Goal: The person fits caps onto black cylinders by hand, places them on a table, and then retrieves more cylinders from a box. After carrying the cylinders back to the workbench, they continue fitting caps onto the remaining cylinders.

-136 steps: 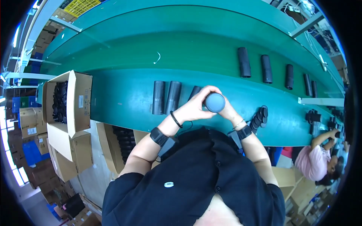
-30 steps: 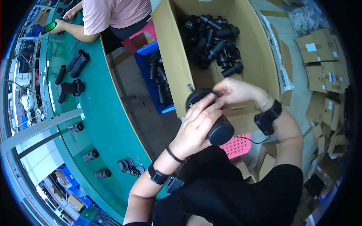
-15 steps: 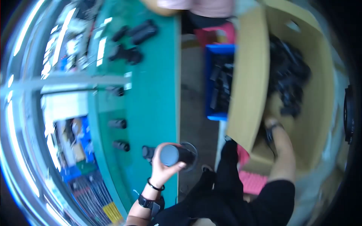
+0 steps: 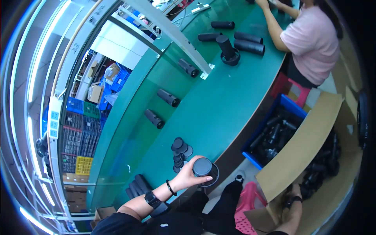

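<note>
My left hand (image 4: 188,177) grips a black cylindrical part with a flared base (image 4: 203,168), held just off the near edge of the green table (image 4: 231,102). A small stack of black round caps (image 4: 180,152) lies on the table right beside it. My right hand (image 4: 296,190) reaches down into a large cardboard box (image 4: 301,152) of black parts at the lower right. A black band sits on its wrist, and the box flap hides the fingers.
Black tubes (image 4: 169,98) lie spaced along the green conveyor behind a glass strip. A blue bin of black parts (image 4: 274,135) stands under the table edge. Another person in a pink shirt (image 4: 309,39) works at the far end beside more tubes (image 4: 243,41).
My head has swung round, so the table now fills the view. My left hand still holds the black part, now by the caps. My right hand stays low in the box.
</note>
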Available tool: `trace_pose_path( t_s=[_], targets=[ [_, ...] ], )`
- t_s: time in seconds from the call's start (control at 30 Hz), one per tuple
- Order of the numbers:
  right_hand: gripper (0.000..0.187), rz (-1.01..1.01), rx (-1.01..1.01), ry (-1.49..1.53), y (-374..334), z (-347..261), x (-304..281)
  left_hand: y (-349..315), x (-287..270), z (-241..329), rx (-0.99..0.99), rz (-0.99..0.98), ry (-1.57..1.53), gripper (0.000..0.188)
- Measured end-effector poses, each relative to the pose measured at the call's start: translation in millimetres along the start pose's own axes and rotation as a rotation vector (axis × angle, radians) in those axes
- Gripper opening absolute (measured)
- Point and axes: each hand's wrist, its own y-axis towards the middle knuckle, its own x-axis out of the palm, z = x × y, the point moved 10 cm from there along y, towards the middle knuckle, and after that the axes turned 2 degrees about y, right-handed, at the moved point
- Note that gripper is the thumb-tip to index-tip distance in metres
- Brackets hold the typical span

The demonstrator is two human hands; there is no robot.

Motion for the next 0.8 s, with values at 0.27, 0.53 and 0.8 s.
trace_pose_path(
  t_s=[0.27, 0.53, 0.8],
  targets=[
    [0.078, 0.873, -0.059, 0.373, -210, -50, -277, -67, -83, -11, 0.093, 0.224, -0.151, 0.065],
    [0.067, 0.806, -0.648, 0.59, -337, -398, -338, -176, -236, -106, 0.16, 0.815, -0.026, 0.069],
    [0.065, 0.47, -1.289, 0.258, -342, -781, -192, -272, -384, -208, 0.014, 1.258, -0.009, 0.064]
  ],
)
